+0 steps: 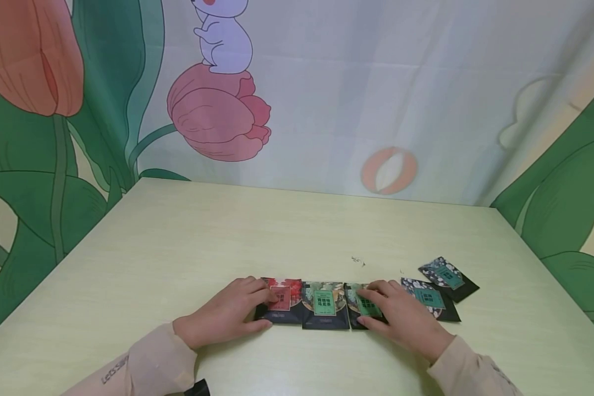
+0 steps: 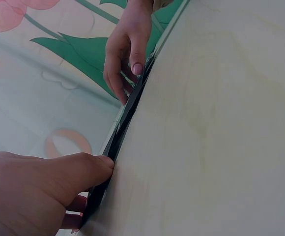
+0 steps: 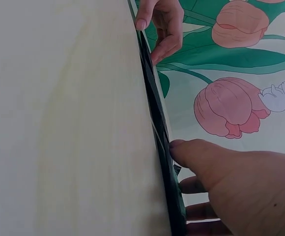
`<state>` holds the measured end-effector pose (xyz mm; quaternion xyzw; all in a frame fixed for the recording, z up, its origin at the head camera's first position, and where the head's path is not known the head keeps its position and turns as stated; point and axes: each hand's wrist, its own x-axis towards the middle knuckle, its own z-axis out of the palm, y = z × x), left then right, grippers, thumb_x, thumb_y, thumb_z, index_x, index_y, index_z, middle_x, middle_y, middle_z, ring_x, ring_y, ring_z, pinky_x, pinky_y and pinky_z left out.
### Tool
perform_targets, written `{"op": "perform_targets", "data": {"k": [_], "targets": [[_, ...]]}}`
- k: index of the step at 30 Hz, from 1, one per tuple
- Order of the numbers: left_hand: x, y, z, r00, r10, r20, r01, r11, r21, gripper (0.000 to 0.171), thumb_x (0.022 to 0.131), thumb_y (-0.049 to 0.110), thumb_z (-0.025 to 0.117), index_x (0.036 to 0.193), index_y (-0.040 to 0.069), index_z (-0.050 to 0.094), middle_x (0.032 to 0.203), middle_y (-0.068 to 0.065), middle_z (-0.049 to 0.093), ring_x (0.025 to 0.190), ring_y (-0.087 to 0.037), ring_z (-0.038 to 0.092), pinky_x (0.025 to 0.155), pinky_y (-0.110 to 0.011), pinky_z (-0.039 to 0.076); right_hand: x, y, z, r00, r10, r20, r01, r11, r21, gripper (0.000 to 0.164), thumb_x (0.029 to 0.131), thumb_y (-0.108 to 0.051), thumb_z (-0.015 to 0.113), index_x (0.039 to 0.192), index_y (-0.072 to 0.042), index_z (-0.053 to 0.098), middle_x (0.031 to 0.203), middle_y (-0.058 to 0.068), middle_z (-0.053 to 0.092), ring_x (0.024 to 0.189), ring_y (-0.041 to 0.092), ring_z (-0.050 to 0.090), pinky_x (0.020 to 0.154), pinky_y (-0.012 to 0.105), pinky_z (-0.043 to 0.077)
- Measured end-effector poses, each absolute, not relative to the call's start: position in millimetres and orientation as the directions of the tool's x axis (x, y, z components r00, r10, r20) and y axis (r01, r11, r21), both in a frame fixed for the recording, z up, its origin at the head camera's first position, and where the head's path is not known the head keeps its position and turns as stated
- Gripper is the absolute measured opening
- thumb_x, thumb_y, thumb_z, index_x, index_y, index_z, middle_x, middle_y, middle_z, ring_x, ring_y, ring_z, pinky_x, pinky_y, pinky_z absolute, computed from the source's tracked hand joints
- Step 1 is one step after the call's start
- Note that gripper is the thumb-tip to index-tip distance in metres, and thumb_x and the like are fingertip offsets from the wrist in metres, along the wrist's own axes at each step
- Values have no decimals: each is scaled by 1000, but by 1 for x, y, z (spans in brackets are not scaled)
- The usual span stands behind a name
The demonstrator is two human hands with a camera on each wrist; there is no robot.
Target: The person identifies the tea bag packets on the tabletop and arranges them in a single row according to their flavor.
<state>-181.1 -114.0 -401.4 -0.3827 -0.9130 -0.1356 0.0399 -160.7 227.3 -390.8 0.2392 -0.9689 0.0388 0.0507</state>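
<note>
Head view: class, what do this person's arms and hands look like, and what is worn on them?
The left sleeve and right sleeve are beige and reach the wrists. Both carry dark markings; the left's lettering appears to begin "Let's". The left hand and right hand show no gloves.

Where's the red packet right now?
In the head view, the red packet lies at the row's left end, with the left hand at its left side and a green-labelled packet directly to its right.
</note>
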Motion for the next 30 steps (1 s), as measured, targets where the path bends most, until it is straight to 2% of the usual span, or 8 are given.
{"op": "perform_targets", "data": {"k": [8,16,30], "targets": [[-182,-112,-400,-705,688,172,708,668,227,36,85,39,71,113,18,64,106,6,59,98,-10,51,96,-36,45,-161,230,-388,-885,-452,111,-462,882,-89,51,89,-44,64,130,-15,60,125,8,59,114,27,56,96,46,49],[-182,-108,-404,-714,685,141,696,674,249,36,85,40,70,114,19,63,108,7,59,98,-9,49,97,-36,45,-160,245,-372,-894,-431,122,-444,890,-105,46,89,-40,65,126,-13,62,126,11,59,114,30,57,91,47,52],[-182,-112,-403,-715,680,161,697,679,230,35,84,39,72,111,19,64,107,7,60,98,-10,51,97,-36,46,-160,297,-356,-940,-336,58,-341,927,-155,47,87,-38,67,126,-11,62,130,18,56,118,40,54,93,55,48]]}}
